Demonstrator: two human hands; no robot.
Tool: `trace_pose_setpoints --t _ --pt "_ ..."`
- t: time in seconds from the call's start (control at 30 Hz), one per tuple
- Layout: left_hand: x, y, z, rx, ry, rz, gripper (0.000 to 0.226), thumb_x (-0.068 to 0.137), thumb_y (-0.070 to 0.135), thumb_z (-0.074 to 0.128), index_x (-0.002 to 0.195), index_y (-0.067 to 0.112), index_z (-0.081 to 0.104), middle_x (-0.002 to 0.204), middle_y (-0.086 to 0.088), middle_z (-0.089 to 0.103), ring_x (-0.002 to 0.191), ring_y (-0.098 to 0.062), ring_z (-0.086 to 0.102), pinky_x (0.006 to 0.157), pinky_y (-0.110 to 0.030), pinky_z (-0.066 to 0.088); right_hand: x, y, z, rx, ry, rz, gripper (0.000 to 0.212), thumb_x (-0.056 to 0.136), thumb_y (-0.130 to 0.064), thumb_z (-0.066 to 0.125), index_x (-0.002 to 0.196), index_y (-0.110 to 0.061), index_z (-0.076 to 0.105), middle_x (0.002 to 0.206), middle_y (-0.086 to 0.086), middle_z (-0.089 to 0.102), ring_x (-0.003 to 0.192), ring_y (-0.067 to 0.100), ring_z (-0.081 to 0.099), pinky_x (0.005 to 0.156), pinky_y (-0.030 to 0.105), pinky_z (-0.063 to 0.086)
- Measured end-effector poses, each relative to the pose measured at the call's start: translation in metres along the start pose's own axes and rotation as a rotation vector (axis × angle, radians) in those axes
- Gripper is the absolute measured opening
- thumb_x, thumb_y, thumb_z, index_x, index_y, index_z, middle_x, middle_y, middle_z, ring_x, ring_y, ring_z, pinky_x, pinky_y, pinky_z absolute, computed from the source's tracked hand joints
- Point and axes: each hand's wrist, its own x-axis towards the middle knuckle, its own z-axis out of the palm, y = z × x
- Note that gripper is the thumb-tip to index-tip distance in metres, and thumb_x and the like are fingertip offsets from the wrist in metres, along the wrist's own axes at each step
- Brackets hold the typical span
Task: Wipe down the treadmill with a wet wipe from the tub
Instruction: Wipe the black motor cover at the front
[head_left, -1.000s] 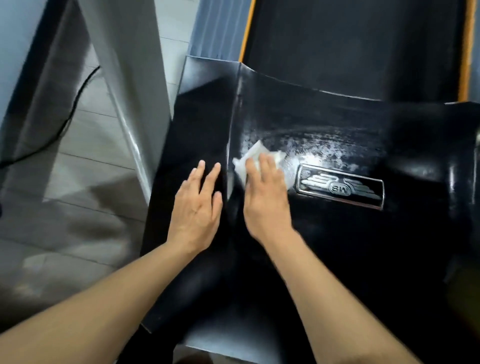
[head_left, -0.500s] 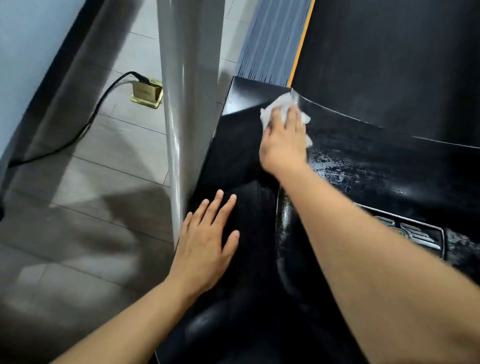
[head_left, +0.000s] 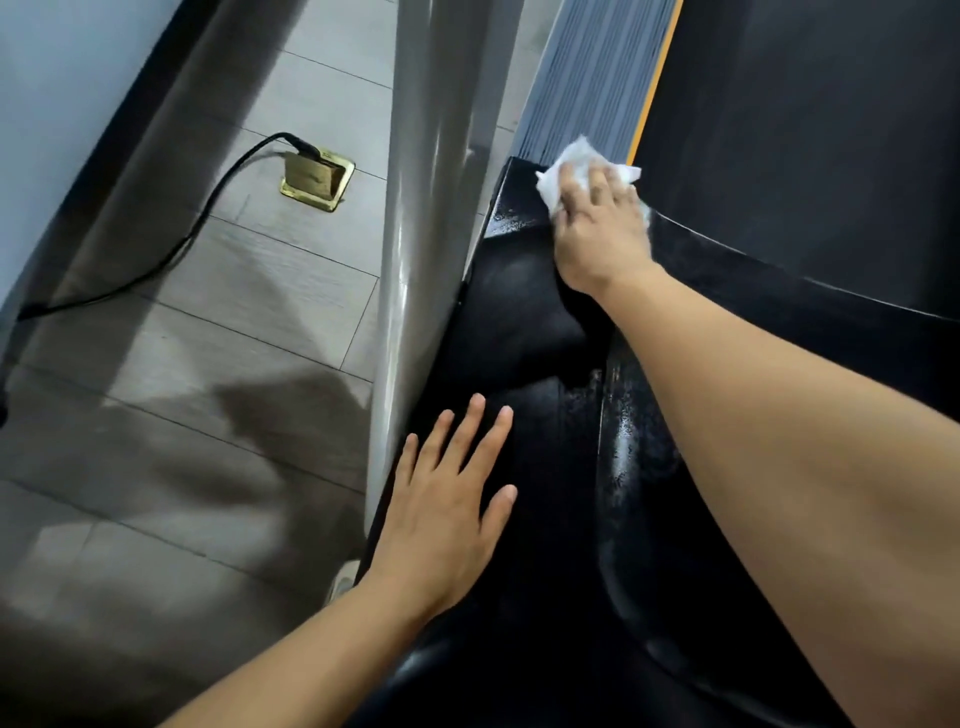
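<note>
The treadmill's glossy black motor cover (head_left: 524, 322) fills the lower right, streaked with wet marks. My right hand (head_left: 597, 234) reaches to the cover's far left corner and presses a white wet wipe (head_left: 569, 161) flat against it with straight fingers; part of the wipe sticks out beyond the fingertips. My left hand (head_left: 447, 499) lies flat on the cover's near left side, fingers spread, holding nothing. The tub is not in view.
A grey upright post (head_left: 415, 234) stands close along the cover's left edge. Beyond the cover run the dark belt (head_left: 805, 130) and a grey ribbed side rail (head_left: 592, 78) with an orange stripe. A brass floor socket (head_left: 317, 179) with a black cable (head_left: 171, 254) sits on the tiled floor.
My right hand has slid the wipe from beside the metal badge up to the cover's far left corner. The view has turned left; my left hand has stayed flat on the cover.
</note>
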Motion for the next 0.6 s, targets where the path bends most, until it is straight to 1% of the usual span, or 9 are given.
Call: trace_pose_setpoints --t 0.07,0.13,0.2,0.27,0.33,0.4,0.47,0.5,0.6 --pt "-0.001 -0.003 -0.003 -0.027 -0.026 0.022 0.068 0.100 0.057 0.025 0.158 0.046 -0.010 0.166 0.020 -0.020 0.155 -0.010 -0.014 0.128 -0.042 0.001 -0.011 -0.014 0.001 0.020 -0.016 0.070 0.059 0.106 -0.028 0.024 0.161 -0.019 0.005 0.167 0.017 0.005 0.156 0.030 -0.002 0.125 0.045 -0.002" --pt "-0.003 -0.008 -0.008 -0.069 -0.014 0.035 0.073 0.096 0.061 0.031 0.161 0.040 0.007 0.170 0.012 -0.005 0.157 -0.013 0.002 0.128 -0.041 0.011 -0.029 -0.047 0.011 -0.010 -0.047 -0.071 0.063 0.104 -0.029 0.031 0.161 -0.017 0.007 0.167 0.018 0.005 0.155 0.031 -0.001 0.125 0.045 -0.001" --pt "-0.005 -0.018 -0.013 -0.120 0.011 -0.012 0.079 0.091 0.064 0.045 0.160 0.031 0.024 0.168 0.006 0.011 0.153 -0.015 0.019 0.124 -0.037 0.026 -0.050 -0.067 0.021 -0.028 -0.111 -0.215 0.062 0.105 -0.034 0.028 0.161 -0.017 0.009 0.168 0.013 0.000 0.156 0.027 -0.005 0.126 0.040 -0.005" --pt "-0.008 -0.028 -0.016 -0.096 0.019 -0.033 0.083 0.088 0.063 0.054 0.158 0.028 0.029 0.166 0.005 0.017 0.150 -0.015 0.024 0.122 -0.037 0.032 -0.060 -0.058 0.020 -0.059 -0.132 -0.241 0.059 0.107 -0.038 0.023 0.162 -0.021 0.007 0.169 0.008 -0.002 0.156 0.023 -0.007 0.126 0.036 -0.007" --pt "-0.011 -0.036 -0.017 -0.061 -0.006 -0.014 0.083 0.089 0.061 0.057 0.160 0.032 0.024 0.168 0.008 0.012 0.151 -0.013 0.020 0.123 -0.035 0.030 -0.060 -0.034 0.008 -0.077 -0.107 -0.112 0.059 0.108 -0.037 0.020 0.162 -0.021 0.003 0.169 0.009 -0.001 0.156 0.023 -0.006 0.126 0.037 -0.006" --pt "-0.015 -0.040 -0.019 -0.071 -0.040 -0.008 0.084 0.092 0.058 0.059 0.161 0.035 0.018 0.169 0.013 0.004 0.153 -0.009 0.013 0.123 -0.032 0.028 -0.058 -0.020 0.002 -0.065 -0.080 0.108 0.060 0.107 -0.036 0.017 0.162 -0.021 -0.001 0.169 0.010 -0.006 0.155 0.024 -0.009 0.126 0.039 -0.007" --pt "-0.015 -0.040 -0.019 -0.096 -0.038 0.002 0.084 0.091 0.055 0.063 0.161 0.035 0.020 0.169 0.013 0.005 0.153 -0.009 0.014 0.123 -0.032 0.029 -0.070 -0.039 0.005 -0.092 -0.064 0.194 0.062 0.105 -0.033 0.019 0.161 -0.016 -0.004 0.168 0.013 -0.008 0.155 0.028 -0.010 0.126 0.044 -0.007" --pt "-0.014 -0.040 -0.020 -0.112 -0.027 0.005 0.084 0.091 0.053 0.066 0.160 0.034 0.023 0.169 0.012 0.007 0.153 -0.009 0.015 0.123 -0.033 0.029 -0.082 -0.057 0.012 -0.117 -0.062 0.151 0.065 0.104 -0.032 0.023 0.161 -0.014 -0.003 0.168 0.016 -0.005 0.155 0.029 -0.008 0.126 0.046 -0.006" --pt "-0.012 -0.040 -0.023 -0.168 -0.043 -0.006 0.084 0.089 0.047 0.072 0.159 0.034 0.026 0.169 0.012 0.010 0.153 -0.009 0.015 0.123 -0.030 0.026 -0.132 -0.097 0.035 -0.110 -0.090 -0.128 0.068 0.102 -0.033 0.032 0.161 -0.012 0.005 0.168 0.015 0.002 0.156 0.027 -0.004 0.126 0.045 -0.003"
